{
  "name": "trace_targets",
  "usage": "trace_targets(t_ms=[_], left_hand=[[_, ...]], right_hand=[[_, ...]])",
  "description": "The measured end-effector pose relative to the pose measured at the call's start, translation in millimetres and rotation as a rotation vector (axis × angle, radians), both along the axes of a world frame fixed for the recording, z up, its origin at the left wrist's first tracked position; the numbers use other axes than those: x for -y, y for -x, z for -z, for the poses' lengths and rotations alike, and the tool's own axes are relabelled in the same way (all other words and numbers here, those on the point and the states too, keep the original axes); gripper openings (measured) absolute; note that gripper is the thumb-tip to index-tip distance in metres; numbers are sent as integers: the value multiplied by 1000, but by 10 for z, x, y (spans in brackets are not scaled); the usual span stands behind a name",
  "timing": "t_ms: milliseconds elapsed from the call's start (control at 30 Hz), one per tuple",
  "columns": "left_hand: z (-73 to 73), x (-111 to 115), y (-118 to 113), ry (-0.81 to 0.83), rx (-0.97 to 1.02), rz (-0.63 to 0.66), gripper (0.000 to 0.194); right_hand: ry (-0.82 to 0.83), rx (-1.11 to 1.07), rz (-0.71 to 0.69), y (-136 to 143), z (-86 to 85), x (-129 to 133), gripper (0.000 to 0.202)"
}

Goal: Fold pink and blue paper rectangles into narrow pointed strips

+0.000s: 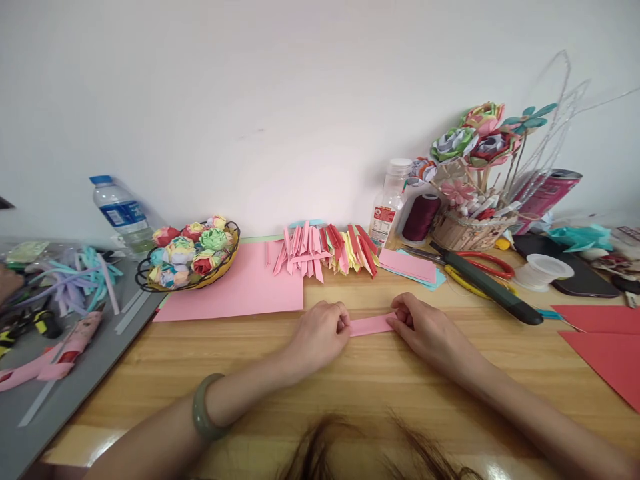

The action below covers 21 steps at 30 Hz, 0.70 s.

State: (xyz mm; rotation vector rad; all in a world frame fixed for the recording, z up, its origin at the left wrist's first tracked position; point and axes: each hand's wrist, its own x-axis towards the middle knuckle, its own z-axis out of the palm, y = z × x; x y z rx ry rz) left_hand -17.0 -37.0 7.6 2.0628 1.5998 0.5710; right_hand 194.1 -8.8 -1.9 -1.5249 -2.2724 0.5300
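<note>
A narrow pink paper strip point(371, 325) stretches between my two hands, low over the wooden table point(280, 427). My left hand point(323, 333) pinches its left end, fingers curled. At the other end, my right hand point(420, 327) grips the strip between thumb and fingers. Just beyond them lie folded pink paper pieces point(303, 253) and a row of red and yellow folded pieces point(353, 250). A small stack of pink paper slips point(410, 265) rests on blue paper behind my right hand.
Left stand a basket of paper flowers point(193, 250) on pink sheets point(250, 287) and a water bottle point(120, 213). Right are a clear bottle point(390, 203), purple thread spool point(421, 219), flower basket point(470, 230), dark-handled cutter point(490, 283), scissors point(485, 263) and red paper point(600, 360).
</note>
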Motion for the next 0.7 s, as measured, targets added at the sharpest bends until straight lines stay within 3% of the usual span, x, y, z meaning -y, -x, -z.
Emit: trace_targets(t_ms=[167,300,533,633,700], left_hand=[[-51,5,8,16,-18,-11,9],[-54,-7,27,-26,-49,32,6],[-12,-15,57,-204,-93,146,14],[3,-21,72,-220,-115,156,16],[16,-35,83,-195,-104,158,12]], right_hand=[[0,4,3,6,-14,-2,10],[-90,-20,-41,1,12,-8,8],[-377,145,-298,-11,-51,37,19],[-405,217,-463,-12,-84,76,22],[-395,234,-501,-14,-94,92,24]])
